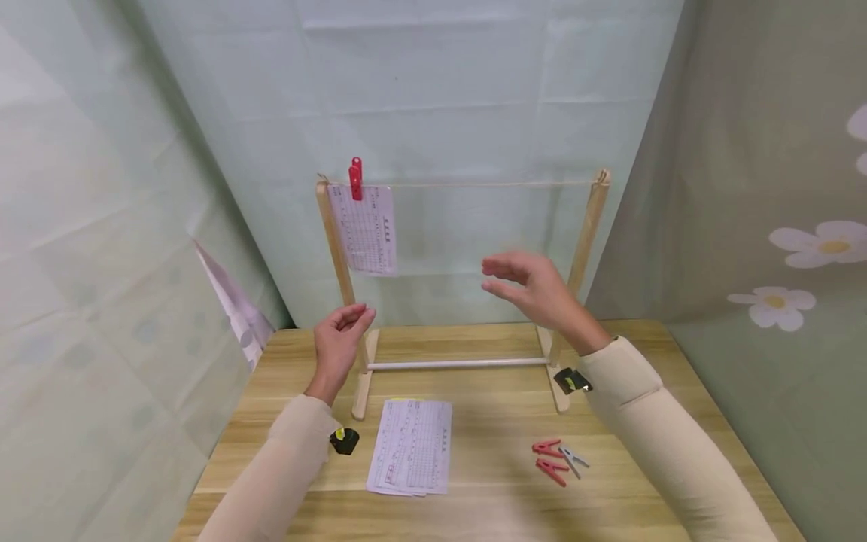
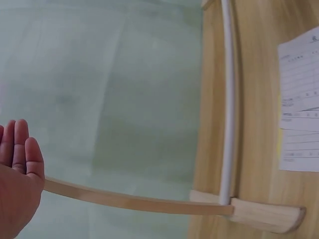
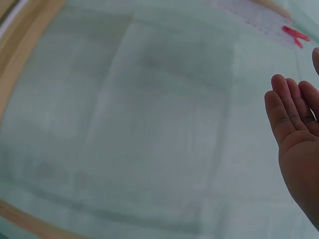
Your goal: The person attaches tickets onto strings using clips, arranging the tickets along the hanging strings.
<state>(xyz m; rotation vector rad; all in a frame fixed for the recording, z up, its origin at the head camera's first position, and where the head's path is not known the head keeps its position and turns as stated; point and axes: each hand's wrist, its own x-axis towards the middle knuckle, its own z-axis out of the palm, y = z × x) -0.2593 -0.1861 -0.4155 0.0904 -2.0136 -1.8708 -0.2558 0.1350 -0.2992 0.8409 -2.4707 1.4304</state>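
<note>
A printed sheet [image 1: 369,237] hangs from the string [image 1: 474,185] at the left end of a wooden rack, held by a red clothespin [image 1: 355,181]. My left hand [image 1: 335,346] is beside the rack's left post [image 1: 336,245], below the sheet, its fingers loosely bent with nothing visible in them. In the left wrist view, the palm and relaxed fingers [image 2: 20,149] show at the left edge. My right hand [image 1: 536,293] hovers in front of the rack near its right post [image 1: 588,226], thumb and fingers apart and holding nothing.
On the wooden table [image 1: 488,421], a stack of printed sheets [image 1: 413,448] lies in front of the rack. Two red clothespins [image 1: 552,472] and a grey clothespin [image 1: 574,461] lie to its right. A white rod [image 1: 460,364] joins the rack's feet. Cloth curtains surround the table.
</note>
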